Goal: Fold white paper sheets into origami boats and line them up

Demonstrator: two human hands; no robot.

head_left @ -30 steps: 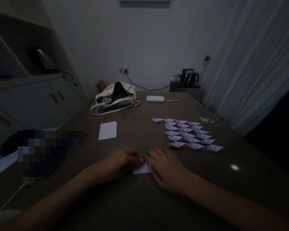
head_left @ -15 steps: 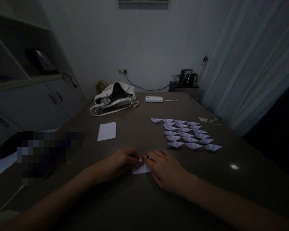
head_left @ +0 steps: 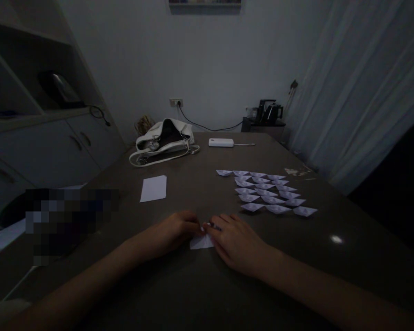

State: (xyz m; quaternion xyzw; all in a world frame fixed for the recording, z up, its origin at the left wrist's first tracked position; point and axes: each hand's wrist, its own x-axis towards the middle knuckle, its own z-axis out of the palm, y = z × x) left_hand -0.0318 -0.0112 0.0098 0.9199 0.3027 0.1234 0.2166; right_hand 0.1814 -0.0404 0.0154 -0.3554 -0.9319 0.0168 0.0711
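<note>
A small white sheet of folded paper lies on the table between my hands, its lower edge showing and its top hidden under my fingers. My left hand grips its left side near the peak, fingers curled. From the right, my right hand presses on the paper with thumb and fingers closed together; a ring shows on one finger. Beyond my right hand stand several white folded paper boats in rows. Past my left hand lies a stack of white paper sheets.
A white handbag rests at the table's far left, with a white power bank and its short cable to the right of it. Scraps lie near the right edge. A black kettle stands beyond the far right corner.
My fingers have shifted very slightly on the folded paper, and my right hand covers a little more of its right side. The boats and the stack stay put.
</note>
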